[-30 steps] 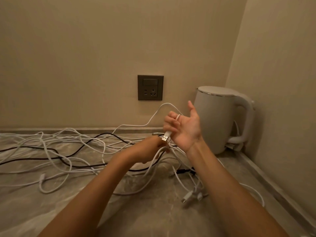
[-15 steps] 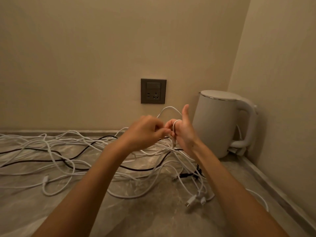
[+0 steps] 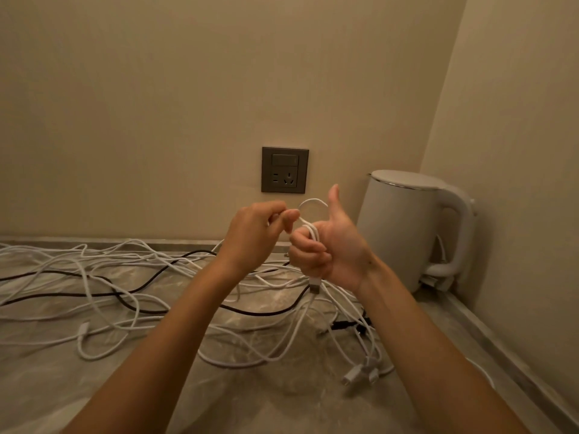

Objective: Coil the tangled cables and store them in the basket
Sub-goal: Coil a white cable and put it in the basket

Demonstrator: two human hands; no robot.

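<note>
White cable (image 3: 313,233) is pinched in left hand (image 3: 257,236) grip; its loops are clasped by curled right hand (image 3: 332,252), thumb raised. Cable tangle (image 3: 150,286) is spread over bench (image 3: 282,402).

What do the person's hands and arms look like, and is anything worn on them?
The left hand and right hand are bare: no gloves or rings. Both forearms are uncovered to the picture's edge, with no sleeve, watch or bracelet in view.
</note>
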